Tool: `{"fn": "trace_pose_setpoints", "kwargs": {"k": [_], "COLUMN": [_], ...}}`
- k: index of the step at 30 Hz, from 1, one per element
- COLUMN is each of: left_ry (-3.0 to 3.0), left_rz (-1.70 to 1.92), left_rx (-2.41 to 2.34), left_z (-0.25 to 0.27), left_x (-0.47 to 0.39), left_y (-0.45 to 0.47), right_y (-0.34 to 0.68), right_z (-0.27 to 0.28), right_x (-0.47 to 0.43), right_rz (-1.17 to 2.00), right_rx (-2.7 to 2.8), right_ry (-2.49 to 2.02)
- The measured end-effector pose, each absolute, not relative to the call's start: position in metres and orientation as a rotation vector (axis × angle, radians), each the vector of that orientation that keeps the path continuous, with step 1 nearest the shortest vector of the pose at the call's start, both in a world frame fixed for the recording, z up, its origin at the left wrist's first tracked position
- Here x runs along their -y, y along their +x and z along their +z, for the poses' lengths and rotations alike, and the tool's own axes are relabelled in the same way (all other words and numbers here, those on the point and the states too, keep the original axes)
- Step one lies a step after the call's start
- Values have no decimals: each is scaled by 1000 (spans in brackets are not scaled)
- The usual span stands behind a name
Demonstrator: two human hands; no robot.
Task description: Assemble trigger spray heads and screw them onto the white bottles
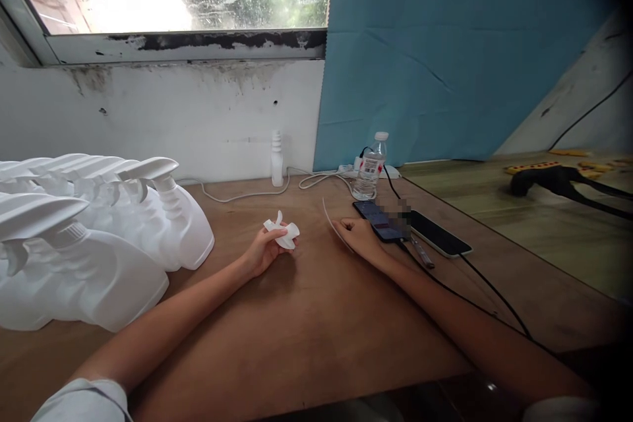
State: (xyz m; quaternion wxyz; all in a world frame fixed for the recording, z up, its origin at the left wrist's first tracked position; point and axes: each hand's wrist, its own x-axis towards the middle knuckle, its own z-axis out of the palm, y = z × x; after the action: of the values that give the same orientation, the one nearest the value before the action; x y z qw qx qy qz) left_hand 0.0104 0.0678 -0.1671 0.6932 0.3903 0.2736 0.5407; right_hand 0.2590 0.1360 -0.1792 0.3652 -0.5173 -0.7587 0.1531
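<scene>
My left hand (261, 254) is closed around a small white plastic spray head (287, 235) with a curved trigger, held just above the brown table (277, 343). Across from it, my right hand (363, 239) is curled by the phone (380, 221), its fingers pinching a thin, pale, curved tube (326, 212). The tube's upper end rises to the left of that hand, and its lower end shows beneath the fingers. A clear gap separates the two hands.
White spray bottles (113, 264) crowd the left side. Against the wall stands a slim white bottle (277, 161). A water bottle (370, 171), a second phone (440, 234) and charging cables (499, 297) lie around my right arm. The table's right edge drops to the floor.
</scene>
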Motion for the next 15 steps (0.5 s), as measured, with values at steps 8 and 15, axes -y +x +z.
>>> {"fn": "trace_pose_setpoints", "kwargs": {"k": [8,15], "left_ry": [837,815], "left_rz": [1169,1163], "left_rx": [-562,-566], "left_z": [-167,-165], "left_x": [-68,-68], "left_y": [8,8], "right_y": [271,340], "right_z": [-153,-90], "right_x": [-137,-138], "right_rz": [198,43], "right_rx": [2078,2134], "right_ry": [-1455,-2323]}}
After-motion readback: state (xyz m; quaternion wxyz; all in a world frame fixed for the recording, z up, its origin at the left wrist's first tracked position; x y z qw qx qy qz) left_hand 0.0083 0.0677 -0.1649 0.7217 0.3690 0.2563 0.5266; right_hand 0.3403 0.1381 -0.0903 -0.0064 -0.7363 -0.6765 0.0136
